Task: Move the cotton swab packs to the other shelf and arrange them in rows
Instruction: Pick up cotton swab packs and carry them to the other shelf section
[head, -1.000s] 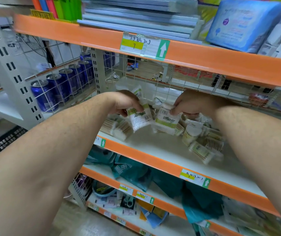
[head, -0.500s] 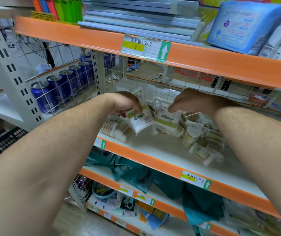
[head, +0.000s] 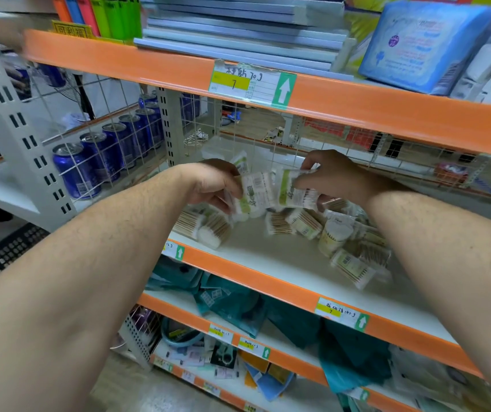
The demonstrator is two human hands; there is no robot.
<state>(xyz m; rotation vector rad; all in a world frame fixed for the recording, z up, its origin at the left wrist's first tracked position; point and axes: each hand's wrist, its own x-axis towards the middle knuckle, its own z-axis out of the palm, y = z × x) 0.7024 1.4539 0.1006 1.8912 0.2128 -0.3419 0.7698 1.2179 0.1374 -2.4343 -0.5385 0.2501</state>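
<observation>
Your left hand [head: 213,185] and right hand [head: 338,179] are bare. Your left forearm [head: 104,251] and right forearm [head: 446,251] are bare too, with fine hair.

Arms: 2 bare forearms, extended forward from the lower corners of the view and angled toward each other.
Left hand [head: 213,185]: raised at mid-view, fingers curled round 1 cotton swab pack [head: 253,193].
Right hand [head: 338,176]: wrist bent inward, a second pack [head: 296,188] pinched between thumb and fingers.
The 2 hands are held near each other, not touching.
</observation>
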